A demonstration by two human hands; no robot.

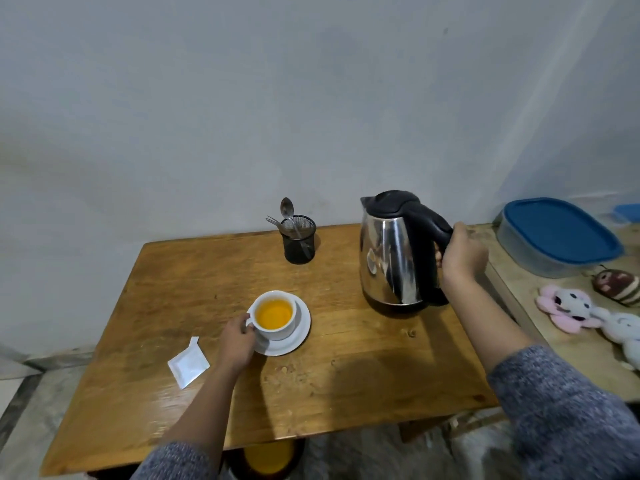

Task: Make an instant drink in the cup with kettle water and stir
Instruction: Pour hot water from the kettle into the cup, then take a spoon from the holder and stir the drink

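Observation:
A white cup (275,315) full of orange liquid stands on a white saucer (300,332) near the middle of the wooden table (346,375). My left hand (237,342) grips the cup's handle on its left side. A steel kettle (391,258) with a black lid and handle stands upright at the table's right, and my right hand (462,254) is closed around its handle. An opened white sachet (188,362) lies flat left of my left hand. A spoon (289,213) stands in a black mesh holder (299,244) at the back.
A wall runs close behind the table. To the right is a lower surface with a clear container with a blue lid (557,233) and plush toys (588,313). A yellow object (268,455) shows under the table's front edge.

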